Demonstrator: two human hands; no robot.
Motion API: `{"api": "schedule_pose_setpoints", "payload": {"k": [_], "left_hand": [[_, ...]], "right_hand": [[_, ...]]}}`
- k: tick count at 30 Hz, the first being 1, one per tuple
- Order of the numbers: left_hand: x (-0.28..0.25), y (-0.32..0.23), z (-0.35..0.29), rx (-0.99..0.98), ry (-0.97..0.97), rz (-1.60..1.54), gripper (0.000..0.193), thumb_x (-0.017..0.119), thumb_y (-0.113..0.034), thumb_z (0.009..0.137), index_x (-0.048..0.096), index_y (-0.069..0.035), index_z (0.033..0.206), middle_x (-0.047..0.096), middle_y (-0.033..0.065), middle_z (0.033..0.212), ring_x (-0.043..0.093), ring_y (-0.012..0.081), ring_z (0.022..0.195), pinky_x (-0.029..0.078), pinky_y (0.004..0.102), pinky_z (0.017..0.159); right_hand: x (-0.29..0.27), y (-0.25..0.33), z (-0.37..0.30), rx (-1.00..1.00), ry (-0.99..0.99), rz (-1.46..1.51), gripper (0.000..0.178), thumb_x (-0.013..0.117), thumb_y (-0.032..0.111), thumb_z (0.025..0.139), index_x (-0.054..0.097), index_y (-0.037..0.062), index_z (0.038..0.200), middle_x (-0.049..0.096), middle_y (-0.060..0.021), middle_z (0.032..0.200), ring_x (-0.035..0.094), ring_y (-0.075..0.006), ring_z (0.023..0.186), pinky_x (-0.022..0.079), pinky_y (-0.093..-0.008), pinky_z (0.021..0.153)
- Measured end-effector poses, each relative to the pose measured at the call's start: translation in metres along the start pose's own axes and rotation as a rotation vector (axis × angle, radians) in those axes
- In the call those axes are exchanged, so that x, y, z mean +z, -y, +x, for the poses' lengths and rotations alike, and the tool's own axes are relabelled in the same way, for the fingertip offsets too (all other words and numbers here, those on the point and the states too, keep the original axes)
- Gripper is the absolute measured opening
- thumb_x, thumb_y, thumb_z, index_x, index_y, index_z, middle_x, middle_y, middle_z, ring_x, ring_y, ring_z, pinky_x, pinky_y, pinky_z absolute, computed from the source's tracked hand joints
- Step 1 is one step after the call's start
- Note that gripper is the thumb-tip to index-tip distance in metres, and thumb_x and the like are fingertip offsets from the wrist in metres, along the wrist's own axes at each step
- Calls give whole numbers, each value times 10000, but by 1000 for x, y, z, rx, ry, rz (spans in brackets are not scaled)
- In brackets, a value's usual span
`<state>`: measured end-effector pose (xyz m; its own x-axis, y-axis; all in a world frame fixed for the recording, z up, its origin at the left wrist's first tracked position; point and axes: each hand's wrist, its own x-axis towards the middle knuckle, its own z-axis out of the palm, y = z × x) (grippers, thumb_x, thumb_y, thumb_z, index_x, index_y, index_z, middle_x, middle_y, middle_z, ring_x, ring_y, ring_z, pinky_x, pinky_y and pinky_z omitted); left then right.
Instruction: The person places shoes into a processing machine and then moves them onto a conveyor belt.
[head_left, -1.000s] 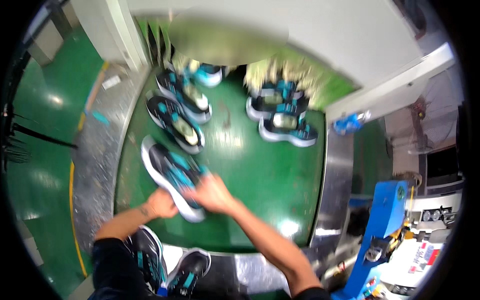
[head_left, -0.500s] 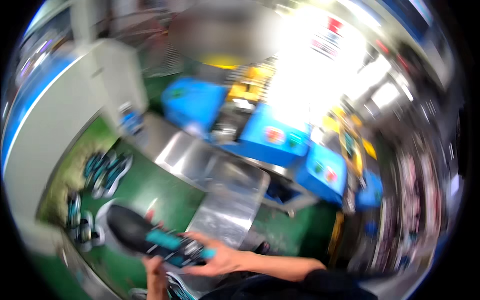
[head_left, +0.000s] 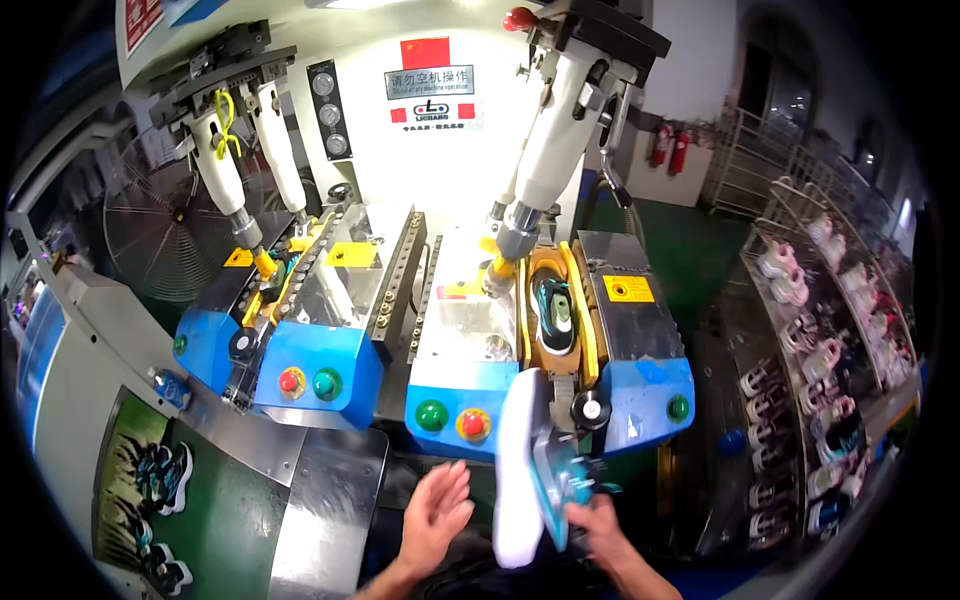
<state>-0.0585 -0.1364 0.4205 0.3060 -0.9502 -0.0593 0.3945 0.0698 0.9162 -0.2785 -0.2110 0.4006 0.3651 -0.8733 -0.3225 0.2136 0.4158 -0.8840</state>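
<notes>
A sneaker with a white sole (head_left: 517,480) and a teal and black upper is held up on its side in front of the machine. My right hand (head_left: 600,525) grips it by the teal lace area, and the sole faces left. To the left of the sole, apart from it, is my left hand (head_left: 437,515), with its fingers stretched out and nothing in them. Beyond the held sneaker, a black and teal shoe (head_left: 556,315) sits between the yellow side pads (head_left: 588,320) of the machine's right station. Motion blurs the held sneaker's upper.
Blue control boxes with green and red buttons (head_left: 473,424) line the machine's front. White press arms (head_left: 550,150) rise above both stations. A metal plate (head_left: 325,520) lies at lower left, beside several shoes (head_left: 165,475) on a green surface. A shoe rack (head_left: 800,350) stands right.
The view has swung from the green surface to the machine. Both hands were on the sneaker before; my left hand has let go, and the sneaker is now tipped up in my right hand.
</notes>
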Motion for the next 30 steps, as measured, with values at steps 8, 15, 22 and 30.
{"api": "schedule_pose_setpoints", "payload": {"k": [8,15,22,30], "left_hand": [[126,49,323,-15,-81,952,963,724,-277,701,137,89,1370,267,339,1380,353,409,1263,305,400,1055],[135,113,406,-93,16,975,901,640,-126,643,129,28,1368,373,287,1275,443,408,1140,385,441,969],[117,-9,328,-367,103,699,521,687,-99,745,427,5,1184,604,149,1003,626,240,807,524,345,716],[8,-55,19,-116,-209,77,672,697,-177,716,389,-25,1293,530,130,1173,521,236,1080,430,378,932]], "right_hand": [[-89,62,5,-173,-134,206,693,663,121,702,343,35,1311,524,-94,1099,528,-211,903,420,-325,793],[-116,52,6,233,-195,237,619,657,49,739,364,61,1285,543,-44,961,561,-151,789,471,-255,657],[-104,72,18,-102,-326,95,781,666,159,687,306,25,1368,496,-127,1244,525,-268,1100,409,-395,965],[-37,182,258,460,90,-68,280,590,229,831,614,25,1021,670,-115,923,666,-220,783,546,-392,749]]}}
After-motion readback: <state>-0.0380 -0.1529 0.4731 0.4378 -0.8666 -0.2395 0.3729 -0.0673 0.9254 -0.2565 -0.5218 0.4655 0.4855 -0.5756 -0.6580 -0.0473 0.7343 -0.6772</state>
